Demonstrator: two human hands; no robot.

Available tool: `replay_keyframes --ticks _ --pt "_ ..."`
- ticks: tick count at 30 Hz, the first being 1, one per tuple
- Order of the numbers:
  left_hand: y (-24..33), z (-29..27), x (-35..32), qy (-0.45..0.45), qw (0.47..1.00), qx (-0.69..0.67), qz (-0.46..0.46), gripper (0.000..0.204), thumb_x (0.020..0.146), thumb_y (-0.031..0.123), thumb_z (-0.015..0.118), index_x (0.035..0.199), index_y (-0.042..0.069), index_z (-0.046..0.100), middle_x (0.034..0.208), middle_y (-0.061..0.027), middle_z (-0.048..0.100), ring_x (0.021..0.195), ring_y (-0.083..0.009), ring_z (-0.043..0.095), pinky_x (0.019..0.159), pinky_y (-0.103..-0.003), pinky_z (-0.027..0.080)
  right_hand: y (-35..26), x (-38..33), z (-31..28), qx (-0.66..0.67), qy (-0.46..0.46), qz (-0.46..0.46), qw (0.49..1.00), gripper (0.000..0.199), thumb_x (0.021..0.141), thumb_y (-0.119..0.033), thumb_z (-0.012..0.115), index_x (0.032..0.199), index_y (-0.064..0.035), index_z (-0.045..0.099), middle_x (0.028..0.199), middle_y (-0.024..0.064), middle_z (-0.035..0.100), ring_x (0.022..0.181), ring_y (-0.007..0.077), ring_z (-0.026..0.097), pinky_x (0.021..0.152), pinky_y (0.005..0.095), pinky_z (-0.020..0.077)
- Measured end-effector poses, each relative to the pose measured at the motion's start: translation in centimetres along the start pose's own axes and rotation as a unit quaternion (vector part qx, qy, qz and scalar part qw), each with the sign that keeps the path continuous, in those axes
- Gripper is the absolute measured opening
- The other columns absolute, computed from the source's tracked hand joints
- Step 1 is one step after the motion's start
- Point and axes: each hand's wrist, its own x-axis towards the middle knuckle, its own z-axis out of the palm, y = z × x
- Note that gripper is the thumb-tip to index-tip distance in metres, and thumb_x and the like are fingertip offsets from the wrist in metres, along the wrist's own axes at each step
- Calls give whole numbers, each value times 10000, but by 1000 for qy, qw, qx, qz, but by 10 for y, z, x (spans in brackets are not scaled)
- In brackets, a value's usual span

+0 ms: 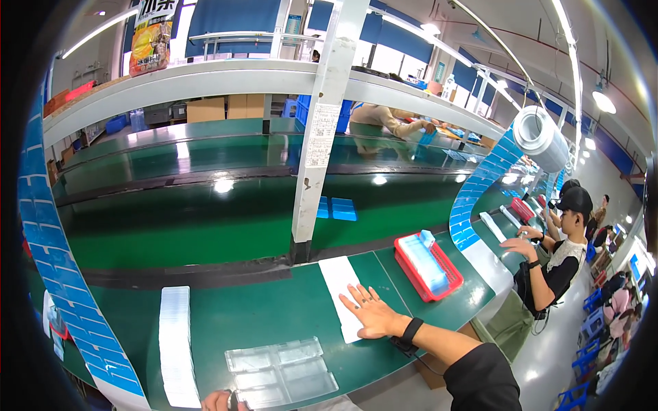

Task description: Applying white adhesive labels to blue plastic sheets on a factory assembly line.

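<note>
On the green bench nearest me, my right hand [372,314] lies flat, palm down, fingers [358,296] spread wide & gripping nothing; they rest on the lower end of a long white strip [340,282] that runs away from me toward the grey post [319,130]; strip's far end shows bare above the fingertips, its near end is partly under the palm; black wristband [411,331] on that wrist, dark sleeve below it. Clear plastic tray [282,372] w/ several compartments sits just left of the hand, not touching it; a tall stack of white cards [176,346] stands further left. My left hand [221,401] barely shows at the bottom edge, cut off; seems to hold sth small & dark, but I can't tell what, nor how far the fingers are closed. Red tray [428,267] w/ pale blue pieces lies to the right of the strip, well apart from my hand. Blue tape band [72,301] curves down the left side; lower end runs out of frame. Co-worker [558,264] in a black cap sits at the right, hands over the bench; what they touch is too small to make out.
</note>
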Motion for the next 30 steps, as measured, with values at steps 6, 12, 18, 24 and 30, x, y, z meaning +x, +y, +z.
replay_keyframes --ticks 6,12,18,24,30 --pt "-1 0 1 1 1000 -2 15 368 696 165 730 1027 44 622 984 -169 614 915 -372 590 783 -465 496 -3 -9 3 0 1 2 1000 1025 665 -259 686 1522 -110 143 1538 285 138 1404 480 186 1126 588 184" --pt "0 0 2 3 1000 -2 10 377 695 163 732 1033 39 620 984 -182 612 915 -379 592 781 -463 502 -7 -17 4 -6 -1 -2 1000 1031 668 -279 699 1526 -146 144 1542 277 134 1402 486 185 1125 590 185" --pt "2 -1 3 1 1000 0 9 364 700 157 729 1028 43 623 980 -179 616 897 -377 598 766 -461 507 -11 -25 2 -13 -20 2 1000 1016 680 -288 689 1527 -161 143 1548 270 120 1406 485 172 1131 584 174" --pt "4 -3 6 2 1000 -5 10 322 707 147 723 1002 50 636 965 -163 623 890 -369 602 758 -458 508 -14 -31 0 -14 -29 -1 999 995 690 -283 672 1527 -161 146 1547 271 121 1409 483 164 1132 581 172" --pt "4 -2 7 4 1000 -7 10 317 710 154 727 998 53 641 962 -159 625 889 -364 603 755 -451 509 -15 -41 4 -27 -18 -17 999 961 704 -283 656 1523 -159 169 1542 274 137 1400 487 179 1123 595 178"
